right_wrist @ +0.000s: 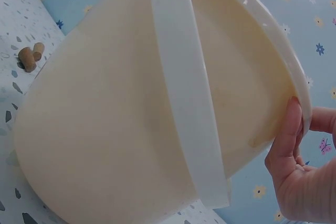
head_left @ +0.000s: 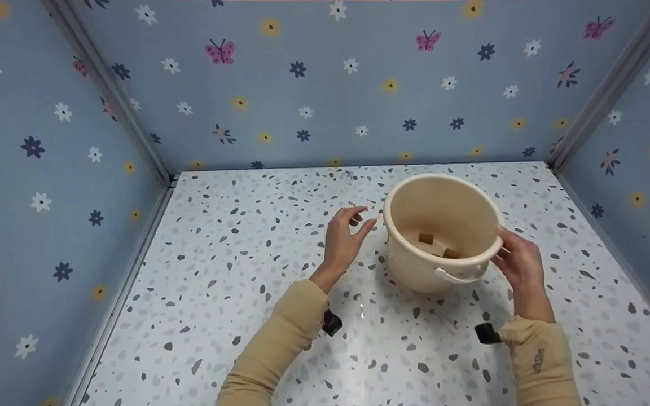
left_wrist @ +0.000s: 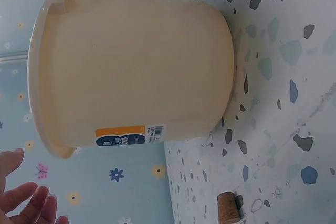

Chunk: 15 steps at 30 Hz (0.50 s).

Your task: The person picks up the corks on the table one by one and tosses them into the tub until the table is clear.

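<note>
A cream plastic bucket with a white handle is over the speckled table, its mouth facing up toward the head camera. My right hand grips the rim on the right side, thumb and fingers on either side of the wall in the right wrist view. Brown corks lie on the bucket's floor. Left of the bucket, my left hand holds nothing, its fingers loosely bent and thumb apart from them. A cork rests on the table in the left wrist view; two corks show there in the right wrist view.
The white speckled table meets blue flowered walls at the back and sides. Grey metal strips run along the corners. A label is stuck on the bucket's side. Black wrist cameras sit by both sleeves.
</note>
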{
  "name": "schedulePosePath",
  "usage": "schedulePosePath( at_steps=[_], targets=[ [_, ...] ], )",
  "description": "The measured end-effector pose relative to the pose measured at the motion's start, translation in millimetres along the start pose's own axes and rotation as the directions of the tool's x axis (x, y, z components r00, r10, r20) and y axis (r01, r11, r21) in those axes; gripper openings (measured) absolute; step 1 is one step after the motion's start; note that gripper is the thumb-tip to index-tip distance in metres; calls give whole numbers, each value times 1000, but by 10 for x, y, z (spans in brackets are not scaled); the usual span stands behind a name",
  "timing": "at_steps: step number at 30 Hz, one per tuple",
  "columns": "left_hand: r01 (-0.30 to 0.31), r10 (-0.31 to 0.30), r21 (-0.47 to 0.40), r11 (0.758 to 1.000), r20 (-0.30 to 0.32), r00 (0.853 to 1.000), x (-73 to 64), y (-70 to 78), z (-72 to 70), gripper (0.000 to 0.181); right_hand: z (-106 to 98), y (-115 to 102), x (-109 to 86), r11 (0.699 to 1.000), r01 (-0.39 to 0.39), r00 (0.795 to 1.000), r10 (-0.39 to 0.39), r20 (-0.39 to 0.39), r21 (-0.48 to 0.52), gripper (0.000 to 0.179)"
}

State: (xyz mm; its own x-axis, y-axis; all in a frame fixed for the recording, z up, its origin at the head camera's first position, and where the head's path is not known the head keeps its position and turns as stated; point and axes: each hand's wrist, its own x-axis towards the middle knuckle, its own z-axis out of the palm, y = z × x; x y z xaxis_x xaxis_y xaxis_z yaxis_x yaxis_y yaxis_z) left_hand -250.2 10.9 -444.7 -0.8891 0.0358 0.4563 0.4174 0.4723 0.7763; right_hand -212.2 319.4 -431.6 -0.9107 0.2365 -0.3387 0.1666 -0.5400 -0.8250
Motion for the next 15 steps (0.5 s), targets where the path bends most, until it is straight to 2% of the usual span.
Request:
schedulePosePath(
  at_steps=[5, 9, 15],
  targets=[
    [67, -69, 53, 996, 23, 997, -32, -172, 35, 36, -2, 13, 3, 1000, 25, 999, -25, 21, -11, 9],
    [133, -137, 88, 987, 41, 990, -50, -300, 60, 35, 5, 14, 0, 1000, 20, 1000, -20, 13, -13, 8],
    [196, -198, 34, 980, 94, 976, -75, -474, 93, 36, 18, -7, -13, 1000, 6, 1000, -6, 0, -12, 7]
  ],
)
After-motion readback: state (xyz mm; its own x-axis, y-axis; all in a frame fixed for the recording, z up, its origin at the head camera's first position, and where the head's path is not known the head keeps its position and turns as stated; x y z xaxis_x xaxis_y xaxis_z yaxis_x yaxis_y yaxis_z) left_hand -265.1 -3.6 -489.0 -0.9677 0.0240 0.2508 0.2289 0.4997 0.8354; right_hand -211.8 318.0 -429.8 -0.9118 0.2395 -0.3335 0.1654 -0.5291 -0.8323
